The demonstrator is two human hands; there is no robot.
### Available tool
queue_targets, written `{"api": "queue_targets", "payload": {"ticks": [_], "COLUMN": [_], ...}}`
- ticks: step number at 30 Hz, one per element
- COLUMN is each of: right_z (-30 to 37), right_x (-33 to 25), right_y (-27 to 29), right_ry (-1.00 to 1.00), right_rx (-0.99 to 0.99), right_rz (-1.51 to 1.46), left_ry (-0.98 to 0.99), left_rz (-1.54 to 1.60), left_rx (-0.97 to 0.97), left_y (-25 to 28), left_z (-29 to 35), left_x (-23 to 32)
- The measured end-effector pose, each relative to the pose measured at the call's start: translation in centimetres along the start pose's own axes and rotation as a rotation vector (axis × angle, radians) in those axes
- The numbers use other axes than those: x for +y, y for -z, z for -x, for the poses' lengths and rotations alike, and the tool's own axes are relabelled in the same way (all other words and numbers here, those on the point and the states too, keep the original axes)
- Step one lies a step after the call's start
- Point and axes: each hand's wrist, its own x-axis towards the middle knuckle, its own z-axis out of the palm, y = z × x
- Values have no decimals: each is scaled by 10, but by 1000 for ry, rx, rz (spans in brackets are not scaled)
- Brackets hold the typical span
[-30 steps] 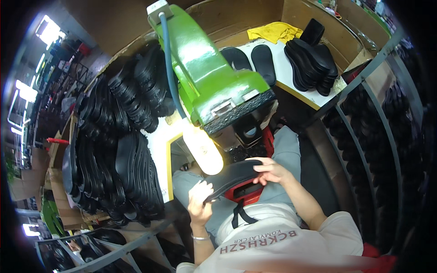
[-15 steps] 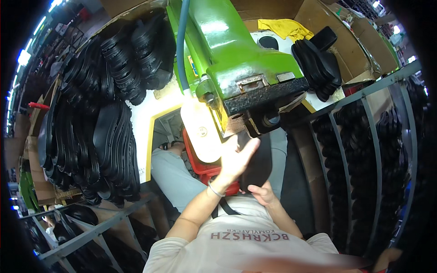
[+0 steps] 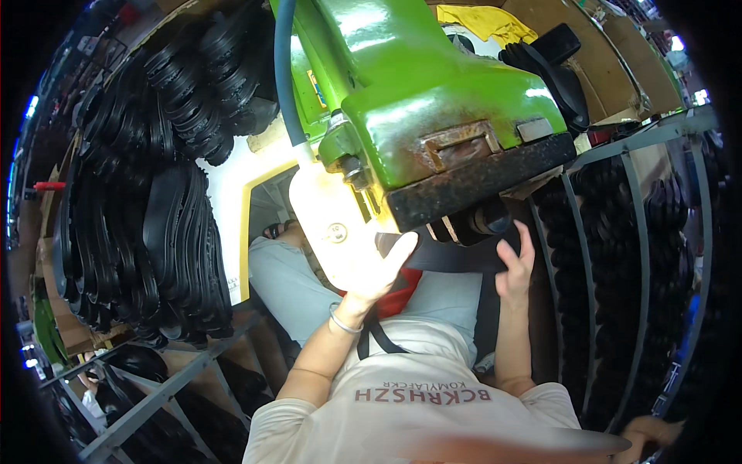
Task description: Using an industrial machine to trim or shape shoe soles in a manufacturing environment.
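A flat black shoe sole (image 3: 457, 260) lies crosswise under the head of a green machine (image 3: 433, 116). My left hand (image 3: 369, 269) is at its left end, the sole lying between thumb and fingers; strong lamp glare washes out the fingers. My right hand (image 3: 514, 277) is beside the right end, thumb and forefinger spread apart, thumb close to the sole's edge. A dark round fitting (image 3: 487, 218) under the machine head hides part of the sole's upper side. The bright yellow-white plate (image 3: 331, 224) stands just left of the sole, beside my left hand.
Stacks of black soles (image 3: 182, 240) cover the table at left. Metal racks (image 3: 640, 232) with more soles stand at right. A red container (image 3: 400, 295) is below my hands. Behind the machine are a yellow cloth (image 3: 491, 23) and a cardboard box (image 3: 607, 66). A blue hose (image 3: 284, 73) runs down the machine.
The sole has turned from pointing toward me to lying crosswise. My right hand has moved up and right with its fingers spreading; my left hand has shifted slightly left. The view has moved closer to the machine.
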Motion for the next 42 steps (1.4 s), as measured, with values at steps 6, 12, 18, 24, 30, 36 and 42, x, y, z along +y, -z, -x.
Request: {"api": "queue_targets", "payload": {"ticks": [6, 12, 18, 24, 30, 36, 42], "right_z": [-33, -22, -21, -20, -11, -9, -11], "right_x": [-12, 11, 31, 10, 17, 9, 32], "right_y": [-39, -76, -85, -128, -115, -107, -119], "right_ry": [45, 71, -82, 166, 179, 121, 102], "right_rx": [-166, -217, -283, -457, -310, -303, -487], "right_rz": [13, 60, 37, 311, 160, 195, 123], "left_ry": [-91, 190, 383, 365, 248, 82, 177], "left_rz": [211, 722, 837, 536, 381, 165, 440], "left_rx": [-10, 207, 154, -157, -227, -46, 153], "left_y": [35, 68, 92, 83, 34, 14, 24], "left_z": [7, 16, 57, 63, -6, 7, 31], "left_x": [-23, -24, -53, -49, 3, -5, -13]}}
